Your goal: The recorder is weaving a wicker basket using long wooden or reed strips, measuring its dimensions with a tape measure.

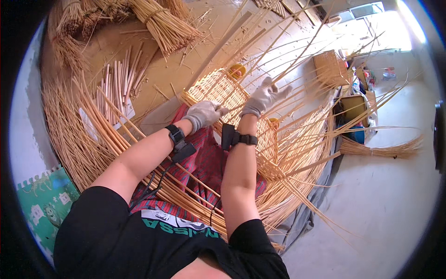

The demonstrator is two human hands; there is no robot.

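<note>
A partly woven wicker basket (217,86) lies tilted over my lap, with long loose stakes fanning out from it to the upper right. My left hand (204,114), in a pale work glove, is closed at the basket's near side, its fingertips pinching a wicker strand. To its right, my gloved right hand (265,96) is raised over the weave among the stakes, fingers spread. A red striped cloth (204,156) covers my lap under the basket. Part of the weave is hidden behind my right wrist.
Long wicker rods (302,153) lie to the right, with more rods (69,125) at the left. Tied bundles (162,25) rest at the upper left, near short cut sticks (121,79). A cardboard box (330,69) stands at the far right, and another bundle (381,148) lies below it.
</note>
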